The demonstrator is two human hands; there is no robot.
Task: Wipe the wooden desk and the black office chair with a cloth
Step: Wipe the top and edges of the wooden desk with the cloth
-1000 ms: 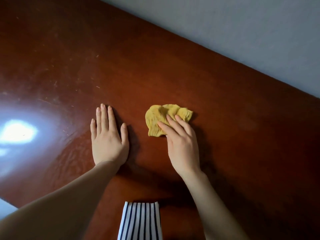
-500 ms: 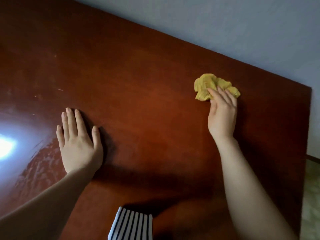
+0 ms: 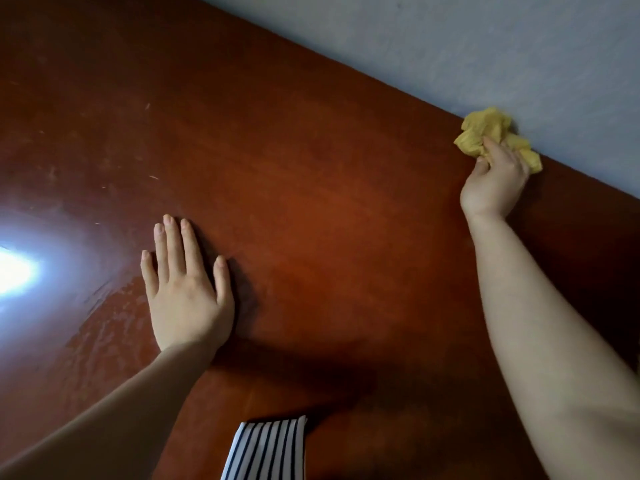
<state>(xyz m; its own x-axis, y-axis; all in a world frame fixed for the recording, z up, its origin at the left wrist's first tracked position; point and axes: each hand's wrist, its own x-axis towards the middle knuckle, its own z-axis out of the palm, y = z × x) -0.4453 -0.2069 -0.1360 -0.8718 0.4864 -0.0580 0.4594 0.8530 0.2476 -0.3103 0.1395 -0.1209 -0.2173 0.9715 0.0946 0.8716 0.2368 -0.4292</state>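
The cloth [image 3: 485, 133] is yellow and all scrunched up. It sits at about 2 o'clock in my view, at the far edge of the desk [image 3: 311, 202]. Its back side touches the wall [image 3: 485, 46], so the wall stands right in its way.

My right hand [image 3: 495, 183] grips the cloth. My fingers [image 3: 492, 147] curl over the top of it, and my thumb [image 3: 480, 166] pinches it from the left side. My right arm [image 3: 526, 306] reaches out long, from 5 o'clock up to the cloth.

My left hand [image 3: 187, 299] is at about 8 o'clock, well apart from the cloth. It lies flat on the desk, palm down. The fingers are straight and a little spread, and it holds nothing.

At 6 o'clock, between my arms, there is a bit of striped fabric [image 3: 268, 448], black and white.

The desk is dark red-brown and shiny. A bright white glare [image 3: 14, 271] shines on it at 9 o'clock. Near the glare the top looks rippled. A few small pale scratches [image 3: 152, 177] show at about 10 o'clock. A dark shadow [image 3: 311, 368] lies on the desk near 6 o'clock.

The far edge of the desk runs on a slant from 12 o'clock down to 3 o'clock. Past it, the wall is pale grey-blue and a bit bumpy.
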